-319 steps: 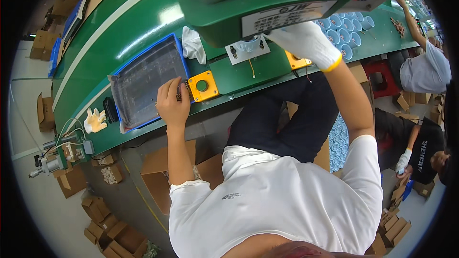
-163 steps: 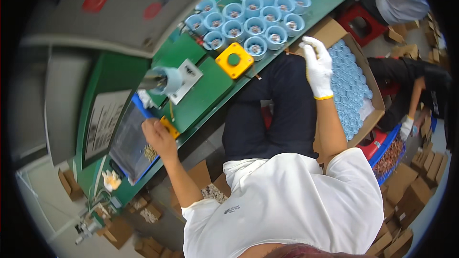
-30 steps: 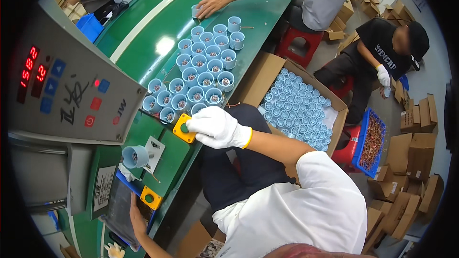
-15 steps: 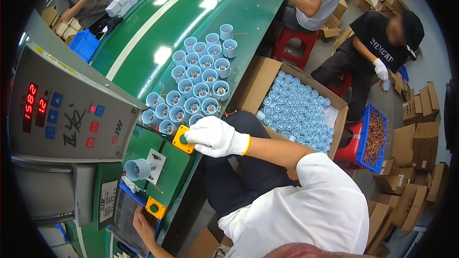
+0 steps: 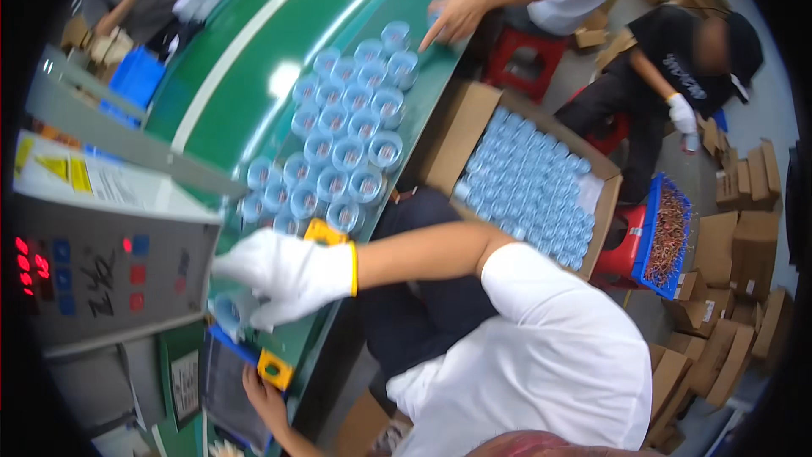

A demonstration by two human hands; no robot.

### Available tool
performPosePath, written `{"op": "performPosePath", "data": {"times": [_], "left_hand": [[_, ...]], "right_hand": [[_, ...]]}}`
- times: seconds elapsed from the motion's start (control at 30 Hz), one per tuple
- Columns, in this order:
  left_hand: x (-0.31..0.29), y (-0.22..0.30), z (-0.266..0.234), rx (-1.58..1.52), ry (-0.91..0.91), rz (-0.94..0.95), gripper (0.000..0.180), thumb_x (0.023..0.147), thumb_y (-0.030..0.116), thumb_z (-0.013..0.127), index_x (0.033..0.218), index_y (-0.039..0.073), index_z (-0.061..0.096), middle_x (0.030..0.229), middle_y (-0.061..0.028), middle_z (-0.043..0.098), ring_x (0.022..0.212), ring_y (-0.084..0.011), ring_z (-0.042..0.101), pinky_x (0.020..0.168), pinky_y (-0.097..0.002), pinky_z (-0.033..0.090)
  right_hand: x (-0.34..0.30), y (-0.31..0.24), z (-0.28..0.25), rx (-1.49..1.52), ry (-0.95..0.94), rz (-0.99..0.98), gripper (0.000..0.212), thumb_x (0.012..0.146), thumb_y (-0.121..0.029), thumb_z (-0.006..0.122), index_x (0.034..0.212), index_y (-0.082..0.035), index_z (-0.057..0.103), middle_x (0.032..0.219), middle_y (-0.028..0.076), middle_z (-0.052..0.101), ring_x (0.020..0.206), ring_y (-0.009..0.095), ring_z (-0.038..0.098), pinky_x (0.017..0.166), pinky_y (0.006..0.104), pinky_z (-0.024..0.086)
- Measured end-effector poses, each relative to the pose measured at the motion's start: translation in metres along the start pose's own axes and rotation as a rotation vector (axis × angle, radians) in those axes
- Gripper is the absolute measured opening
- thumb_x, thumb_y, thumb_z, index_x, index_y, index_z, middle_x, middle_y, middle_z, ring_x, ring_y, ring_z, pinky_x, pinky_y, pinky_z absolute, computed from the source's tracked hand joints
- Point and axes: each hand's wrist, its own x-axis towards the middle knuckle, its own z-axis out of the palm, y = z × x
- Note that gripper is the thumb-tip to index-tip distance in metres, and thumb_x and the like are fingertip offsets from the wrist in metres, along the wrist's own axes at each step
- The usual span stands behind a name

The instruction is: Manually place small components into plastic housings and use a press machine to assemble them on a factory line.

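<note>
My right hand [image 5: 283,275], in a white glove, is at the light blue cup-shaped housing [image 5: 227,313] beside the machine. Its thumb and fingers look apart around the cup's rim, though motion blurs them. Under its wrist, a yellow button box [image 5: 326,233] is partly covered. Bare and lower in view, my left hand [image 5: 266,402] lies next to a second yellow button box [image 5: 275,369], at the edge of a dark tray [image 5: 233,389]. How its fingers are bent is not clear. Rows of light blue cup-shaped housings [image 5: 334,121] stand on the green bench just beyond my right hand.
The grey machine [image 5: 110,262] with red digits rises at the left. A cardboard box [image 5: 461,131] full of similar cups stands beside the bench. A co-worker's bare hand [image 5: 461,15] reaches in at the far end. Further right are a blue crate [image 5: 650,233] of wired parts and another seated person.
My right hand has left the yellow button box and moved left to the cup at the machine. A co-worker's hand has come to the far cups. The view has shifted slightly.
</note>
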Motion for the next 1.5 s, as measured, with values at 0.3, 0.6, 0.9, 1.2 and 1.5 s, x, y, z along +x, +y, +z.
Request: {"op": "performPosePath", "data": {"times": [0.3, 0.6, 0.9, 1.2, 1.5], "left_hand": [[0.022, 0.03, 0.003, -0.164, 0.076, -0.175, 0.032, 0.095, -0.007, 0.059, 0.127, -0.007, 0.062, 0.12, -0.0146, 0.059, 0.103, -0.0259, 0.063, 0.09, -0.0316, 0.051], [0.024, 0.033, -0.001, -0.159, 0.021, -0.243, 0.016, 0.091, -0.01, 0.06, 0.106, -0.006, 0.059, 0.109, -0.0085, 0.056, 0.09, -0.0164, 0.057, 0.081, -0.0263, 0.047], [0.022, 0.043, 0.009, -0.218, 0.138, -0.263, 0.013, 0.096, -0.008, 0.058, 0.106, -0.001, 0.058, 0.094, -0.0049, 0.056, 0.086, -0.0125, 0.056, 0.081, -0.0268, 0.048], [0.027, 0.051, 0.01, -0.177, 0.152, -0.242, 0.008, 0.098, -0.003, 0.059, 0.106, -0.002, 0.059, 0.093, -0.006, 0.058, 0.086, -0.0144, 0.057, 0.079, -0.0304, 0.048], [0.041, 0.062, 0.021, 0.003, 0.229, -0.154, 0.016, 0.104, 0.011, 0.056, 0.105, -0.004, 0.061, 0.101, -0.0254, 0.064, 0.097, -0.0463, 0.061, 0.087, -0.0498, 0.049]], "right_hand": [[0.015, 0.013, 0.038, 0.133, -0.134, 0.122, 0.046, 0.072, -0.026, 0.079, 0.111, -0.005, 0.066, 0.082, 0.014, 0.069, 0.082, 0.039, 0.07, 0.074, 0.0473, 0.056], [0.008, -0.012, 0.004, -0.112, 0.015, -0.071, 0.029, 0.067, -0.024, 0.077, 0.091, -0.009, 0.071, 0.079, 0.013, 0.069, 0.075, 0.035, 0.07, 0.069, 0.0454, 0.057], [0.115, 0.155, -0.112, -0.635, -0.015, 0.368, 0.041, 0.094, -0.041, 0.066, 0.114, -0.006, 0.074, 0.106, 0.018, 0.076, 0.096, 0.035, 0.074, 0.085, 0.0454, 0.058], [0.093, 0.164, -0.128, -0.81, 0.038, 0.083, 0.031, 0.092, -0.038, 0.065, 0.103, -0.012, 0.078, 0.112, 0.012, 0.077, 0.105, 0.031, 0.073, 0.089, 0.0476, 0.058], [-0.12, 0.173, -0.266, -1.264, 0.337, 0.326, 0.024, 0.09, -0.031, 0.08, 0.106, -0.014, 0.078, 0.144, 0.022, 0.061, 0.125, 0.042, 0.06, 0.109, 0.0473, 0.048]]}}
